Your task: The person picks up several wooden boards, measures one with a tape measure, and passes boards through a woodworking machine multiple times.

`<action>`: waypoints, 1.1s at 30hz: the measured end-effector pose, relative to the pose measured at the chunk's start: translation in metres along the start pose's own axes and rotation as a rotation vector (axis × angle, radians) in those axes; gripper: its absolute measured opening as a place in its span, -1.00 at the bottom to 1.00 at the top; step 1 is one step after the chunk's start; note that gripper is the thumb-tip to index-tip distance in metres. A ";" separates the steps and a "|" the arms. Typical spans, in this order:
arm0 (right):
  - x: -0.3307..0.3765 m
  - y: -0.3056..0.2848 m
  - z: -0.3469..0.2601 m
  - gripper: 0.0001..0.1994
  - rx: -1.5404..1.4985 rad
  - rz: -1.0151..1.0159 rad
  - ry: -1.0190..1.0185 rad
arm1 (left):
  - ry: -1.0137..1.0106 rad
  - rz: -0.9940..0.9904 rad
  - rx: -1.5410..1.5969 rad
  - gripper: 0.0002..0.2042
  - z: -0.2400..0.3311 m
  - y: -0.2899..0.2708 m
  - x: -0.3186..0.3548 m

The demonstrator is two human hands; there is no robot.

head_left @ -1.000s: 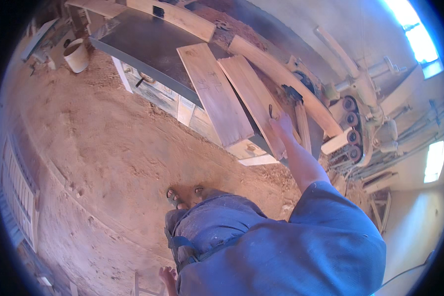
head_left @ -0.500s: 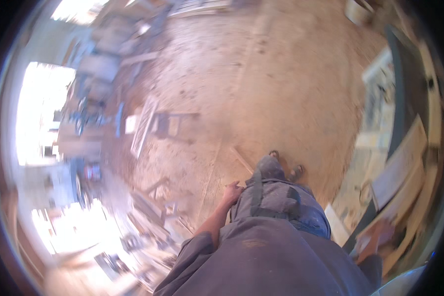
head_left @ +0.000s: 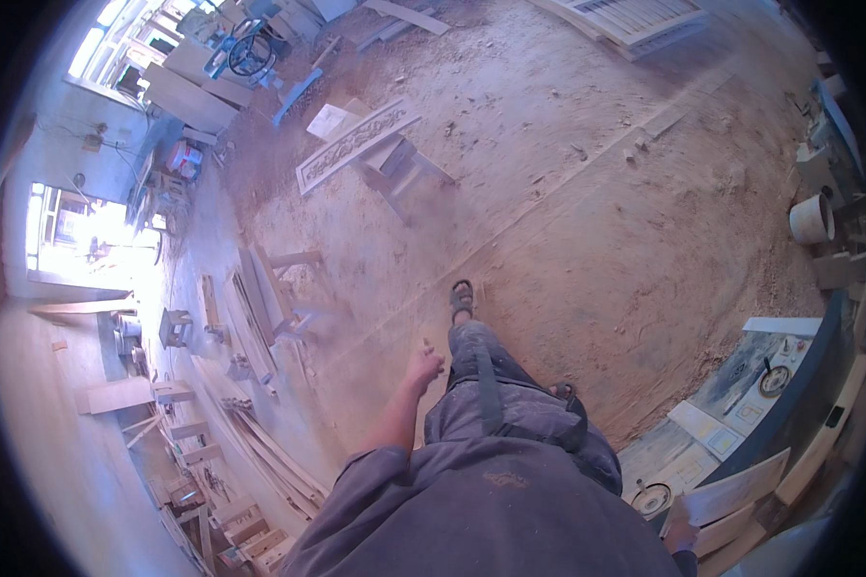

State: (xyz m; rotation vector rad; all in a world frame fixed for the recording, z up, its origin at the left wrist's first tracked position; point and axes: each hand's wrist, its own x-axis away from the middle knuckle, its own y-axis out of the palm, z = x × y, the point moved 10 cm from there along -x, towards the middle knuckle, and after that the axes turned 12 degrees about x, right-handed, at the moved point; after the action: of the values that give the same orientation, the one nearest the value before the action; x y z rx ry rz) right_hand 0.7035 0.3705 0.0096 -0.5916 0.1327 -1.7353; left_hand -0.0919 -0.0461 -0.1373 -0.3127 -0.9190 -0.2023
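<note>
No lettering or number can be read: the 2 round discs (head_left: 775, 382) and pale plate (head_left: 706, 430) on the machine side (head_left: 720, 387) (lower right) are too small; the shirt's (head_left: 423, 510) brownish mark (head_left: 505, 478) spells nothing legible.

The person's left hand (head_left: 426, 366) hangs just beside the grey trousers (head_left: 467, 413), fingers loosely spread; the right hand (head_left: 681, 535) lies at the near end of pale boards (head_left: 741, 486). Beyond the right hand is a machine (head_left: 787, 412) with round handwheels (head_left: 774, 382); well ahead of the left hand, a carved panel (head_left: 351, 146).
</note>
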 end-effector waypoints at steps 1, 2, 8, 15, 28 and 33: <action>-0.004 -0.018 -0.010 -0.72 0.004 0.023 0.006 | 0.033 -0.013 -0.069 -0.40 0.026 0.005 -0.022; -0.013 -0.032 -0.022 -0.71 0.004 0.049 -0.001 | 0.063 -0.011 -0.136 -0.41 0.054 -0.001 -0.041; 0.005 -0.126 -0.094 -0.84 -0.726 -0.062 0.273 | 0.498 0.075 -0.623 -0.41 0.285 -0.016 -0.162; 0.115 -0.305 -0.221 -0.85 -0.620 -0.002 -0.351 | 0.734 0.275 -0.816 -0.32 0.474 -0.054 -0.331; 0.157 -0.513 -0.292 -0.76 -0.691 -0.228 -0.489 | 1.084 0.433 -1.208 -0.37 0.573 -0.118 -0.448; 0.152 -0.616 -0.373 -0.69 -0.918 -0.181 -0.557 | 0.926 0.221 -0.990 -0.52 0.622 -0.123 -0.394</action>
State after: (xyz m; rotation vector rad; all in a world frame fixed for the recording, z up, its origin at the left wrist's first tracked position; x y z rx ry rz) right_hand -0.0287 0.3026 -0.0195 -1.7746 0.5012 -1.5518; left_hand -0.8274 0.0717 -0.0803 -1.1144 0.2020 -0.5360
